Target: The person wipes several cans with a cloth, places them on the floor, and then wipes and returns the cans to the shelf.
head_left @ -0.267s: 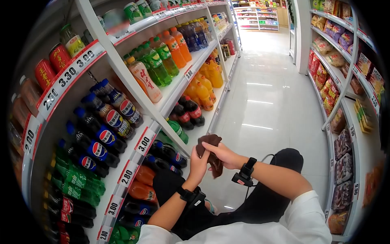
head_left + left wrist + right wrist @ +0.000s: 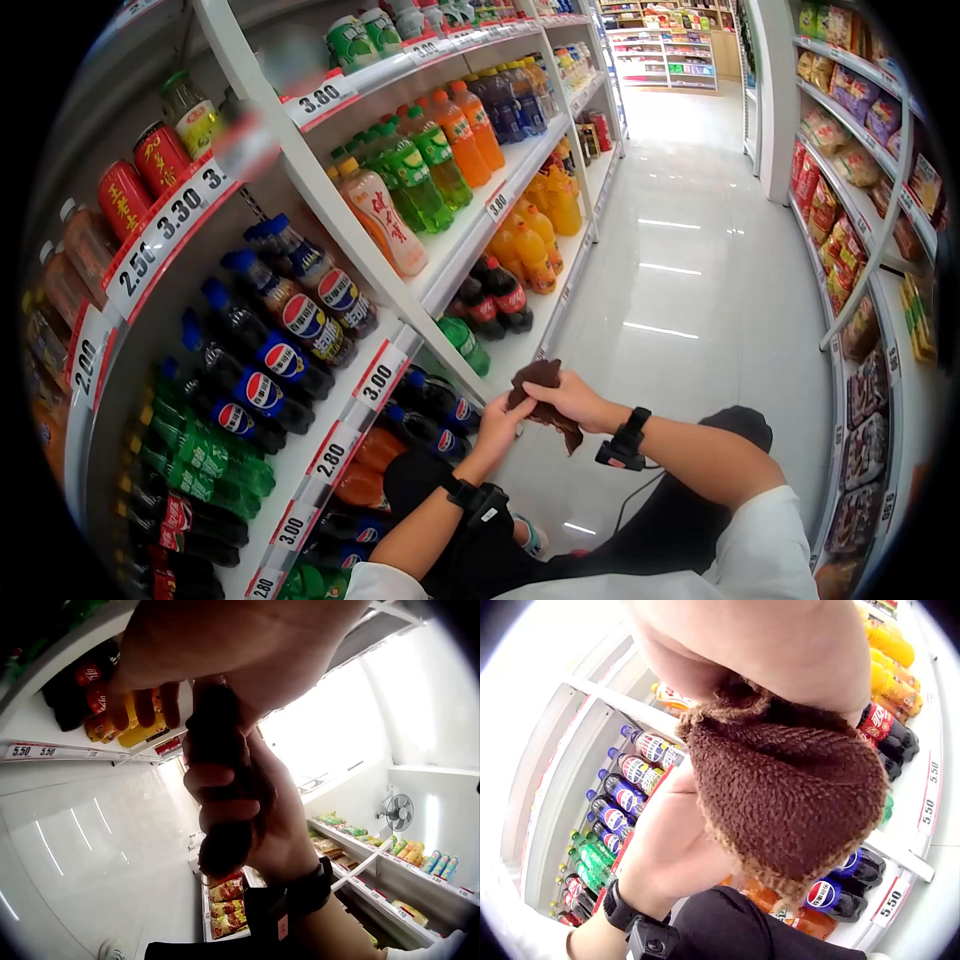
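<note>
A crumpled brown cloth (image 2: pixel 540 378) is between the two hands, above the floor beside the drink shelves. The right hand (image 2: pixel 588 402) grips it; in the left wrist view, that hand's fingers curl round the cloth (image 2: pixel 225 847). From the other side, the left hand (image 2: pixel 496 424) holds the cloth's near-left part, its fingertips partly hidden. Fuzzy pile and a lighter, frayed edge show on the cloth (image 2: pixel 791 795) in the right wrist view, where it hangs below the right hand (image 2: pixel 765 645) and covers the fingers of the left hand (image 2: pixel 679 840).
Drink shelves (image 2: pixel 455 275) stand close on the left, with cola bottles (image 2: pixel 262 390) lying tilted near the left forearm. Snack shelves (image 2: pixel 880 265) line the right side. Between them runs a shiny tiled aisle (image 2: pixel 690 270). The person's bent knees flank the hands.
The head view has shifted, so the shelves appear farther right and lower. The hands and cloth also appear lower and to the right, and the cloth lies more sideways between them.
</note>
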The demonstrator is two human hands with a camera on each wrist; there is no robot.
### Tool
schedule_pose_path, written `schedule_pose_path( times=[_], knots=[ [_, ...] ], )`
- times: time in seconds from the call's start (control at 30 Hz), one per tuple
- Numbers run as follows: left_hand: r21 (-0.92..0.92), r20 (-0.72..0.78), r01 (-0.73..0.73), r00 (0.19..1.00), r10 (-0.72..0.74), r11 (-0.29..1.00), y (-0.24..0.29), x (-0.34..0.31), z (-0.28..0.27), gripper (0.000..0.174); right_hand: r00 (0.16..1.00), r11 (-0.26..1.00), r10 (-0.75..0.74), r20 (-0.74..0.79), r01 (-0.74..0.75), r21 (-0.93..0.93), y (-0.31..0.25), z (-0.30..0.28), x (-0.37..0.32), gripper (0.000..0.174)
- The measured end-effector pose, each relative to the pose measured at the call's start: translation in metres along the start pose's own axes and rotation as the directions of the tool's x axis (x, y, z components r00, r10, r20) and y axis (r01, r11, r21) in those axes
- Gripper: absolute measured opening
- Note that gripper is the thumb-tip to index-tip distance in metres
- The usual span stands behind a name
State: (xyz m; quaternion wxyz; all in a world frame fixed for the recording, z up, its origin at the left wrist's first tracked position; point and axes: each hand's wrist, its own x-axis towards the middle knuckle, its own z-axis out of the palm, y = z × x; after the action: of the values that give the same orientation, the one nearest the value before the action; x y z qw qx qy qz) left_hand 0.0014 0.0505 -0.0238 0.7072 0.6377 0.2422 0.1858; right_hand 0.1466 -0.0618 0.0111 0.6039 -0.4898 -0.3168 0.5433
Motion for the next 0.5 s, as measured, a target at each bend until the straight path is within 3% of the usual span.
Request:
schedule_pose_path(
  times=[0.03,0.17,0.23,0.3,0.37,0.43,0.47,0.5],
  knots=[
    [-0.035,0.044,0.037,0.998,-0.036,0.999,-0.003,0.002,-0.002,0.025,1.0,1.0,0.008,0.008,-0.008,-0.002,0.003,-0.004,0.001,0.028],
    [0.083,-0.013,0.175,0.985,-0.175,0.981,-0.045,0.016,0.0,0.031,0.998,0.995,0.037,0.051,-0.032,-0.093,0.039,-0.034,0.028,0.026],
    [-0.041,-0.021,0.291,0.956,-0.292,0.956,-0.083,0.008,0.013,0.035,0.991,0.983,0.125,-0.038,-0.129,-0.131,0.073,-0.039,0.026,0.027],
    [-0.061,0.049,0.422,0.907,-0.419,0.905,-0.141,0.007,0.018,0.04,0.971,0.9,0.224,-0.083,-0.239,-0.365,0.099,-0.048,0.017,0.028],
    [-0.005,0.098,0.573,0.816,-0.57,0.819,-0.204,-0.002,0.028,0.049,0.964,0.916,0.21,0.163,-0.136,-0.377,0.196,-0.089,0.036,0.033],
    [0.09,0.199,0.664,0.718,-0.667,0.742,-0.236,-0.02,0.034,0.057,0.872,0.774,0.49,0.019,-0.425,-0.468,0.243,-0.1,0.024,0.038],
    [0.131,0.229,0.717,0.65,-0.725,0.684,-0.253,-0.027,0.033,0.058,0.823,0.709,0.563,0.07,-0.438,-0.552,0.259,-0.11,0.021,0.031],
    [0.174,0.251,0.768,0.571,-0.782,0.617,-0.262,-0.033,0.032,0.058,0.833,0.68,0.539,0.128,-0.34,-0.65,0.272,-0.112,0.011,0.038]
  ],
)
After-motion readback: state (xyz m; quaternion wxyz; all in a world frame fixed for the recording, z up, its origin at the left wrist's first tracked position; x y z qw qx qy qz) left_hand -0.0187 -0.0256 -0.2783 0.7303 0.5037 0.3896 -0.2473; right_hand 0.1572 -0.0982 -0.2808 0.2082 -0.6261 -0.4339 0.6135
